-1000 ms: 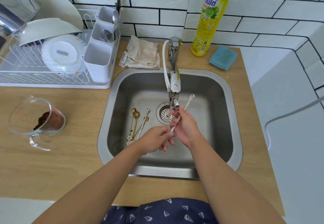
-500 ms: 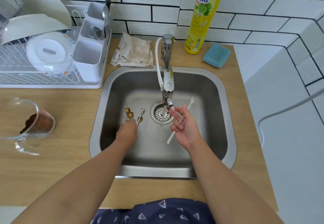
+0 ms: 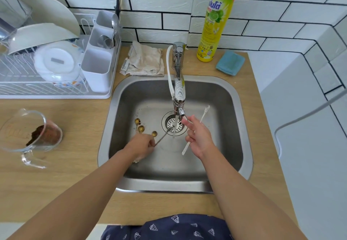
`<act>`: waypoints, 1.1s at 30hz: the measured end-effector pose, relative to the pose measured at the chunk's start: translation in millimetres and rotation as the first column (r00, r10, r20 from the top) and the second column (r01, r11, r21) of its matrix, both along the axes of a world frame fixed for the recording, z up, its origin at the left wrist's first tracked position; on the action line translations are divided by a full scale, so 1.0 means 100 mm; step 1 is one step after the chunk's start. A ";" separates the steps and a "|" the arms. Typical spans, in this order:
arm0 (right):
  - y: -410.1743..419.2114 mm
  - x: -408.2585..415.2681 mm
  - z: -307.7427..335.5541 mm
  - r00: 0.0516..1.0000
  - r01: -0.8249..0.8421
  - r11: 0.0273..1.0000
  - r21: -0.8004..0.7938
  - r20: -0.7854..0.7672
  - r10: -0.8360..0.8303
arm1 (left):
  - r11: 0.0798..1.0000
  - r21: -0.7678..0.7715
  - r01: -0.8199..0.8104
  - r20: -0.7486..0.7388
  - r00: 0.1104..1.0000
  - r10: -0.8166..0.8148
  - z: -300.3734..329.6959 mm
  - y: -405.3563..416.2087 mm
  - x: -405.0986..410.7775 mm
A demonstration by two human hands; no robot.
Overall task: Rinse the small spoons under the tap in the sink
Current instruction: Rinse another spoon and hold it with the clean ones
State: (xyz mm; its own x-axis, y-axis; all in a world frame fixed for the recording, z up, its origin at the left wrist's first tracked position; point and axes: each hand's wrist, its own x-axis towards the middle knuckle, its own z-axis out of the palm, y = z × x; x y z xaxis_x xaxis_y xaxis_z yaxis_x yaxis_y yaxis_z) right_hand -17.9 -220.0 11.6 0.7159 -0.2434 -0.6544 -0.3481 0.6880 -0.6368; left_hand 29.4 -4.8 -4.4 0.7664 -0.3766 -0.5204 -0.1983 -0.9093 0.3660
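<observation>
Since half a second ago, left hand [image 3: 141, 144] has lifted a silver spoon [image 3: 163, 136] from the sink [image 3: 234, 123], fingers pinched on its handle, bowl in the stream under the tap [image 3: 179, 89]. Right hand [image 3: 200, 139] holds a white spoon [image 3: 203, 114] loosely, fingers half spread. Three gold spoons [image 3: 141, 128] lie on the sink floor beside the drain [image 3: 173, 124].
</observation>
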 end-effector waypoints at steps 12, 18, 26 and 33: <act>0.21 -0.04 -0.11 0.966 -0.257 0.854 -0.452 -0.103 0.236 | 0.863 -0.373 -0.341 -0.552 0.829 0.089 0.27 -0.02 -0.21; 0.23 -0.08 -0.11 0.944 -0.298 0.862 -0.410 0.006 0.329 | 0.860 -0.371 -0.351 -0.544 0.832 0.105 0.24 0.00 -0.22; 0.26 -0.03 -0.15 0.918 -0.344 0.778 -0.526 -0.015 0.396 | 0.859 -0.397 -0.324 -0.531 0.844 0.073 0.25 0.03 -0.20; 0.23 -0.02 -0.21 0.924 -0.319 0.791 -0.522 0.013 0.382 | 0.868 -0.400 -0.294 -0.507 0.860 0.058 0.26 0.02 -0.19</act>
